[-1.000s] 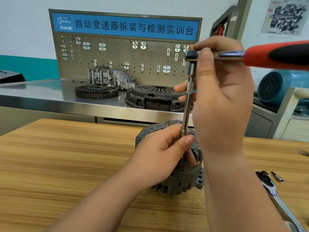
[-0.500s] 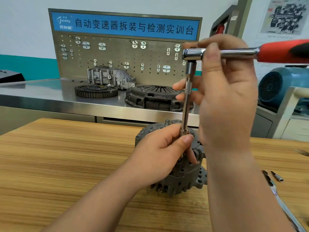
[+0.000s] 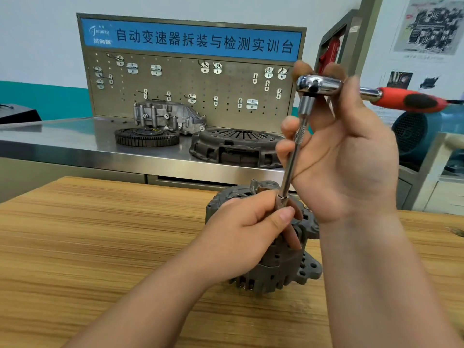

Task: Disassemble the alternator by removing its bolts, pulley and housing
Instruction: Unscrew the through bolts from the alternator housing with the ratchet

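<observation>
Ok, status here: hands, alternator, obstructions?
Left hand pinches lower end of extension bar at alternator top. Right hand grips ratchet head, fingers on bar. Alternator standing on wooden table, nothing blocking.

A wooden table (image 3: 100, 247) fills the foreground. Behind it stands a steel bench (image 3: 62, 144) with a pegboard (image 3: 226, 96) under a blue sign (image 3: 190, 41). On the bench lie a toothed ring (image 3: 147, 136), a grey metal casing (image 3: 168, 115) just behind it, and a dark clutch cover (image 3: 233, 146). A blue motor (image 3: 411, 131) sits to the right, with posters (image 3: 429, 26) above.
</observation>
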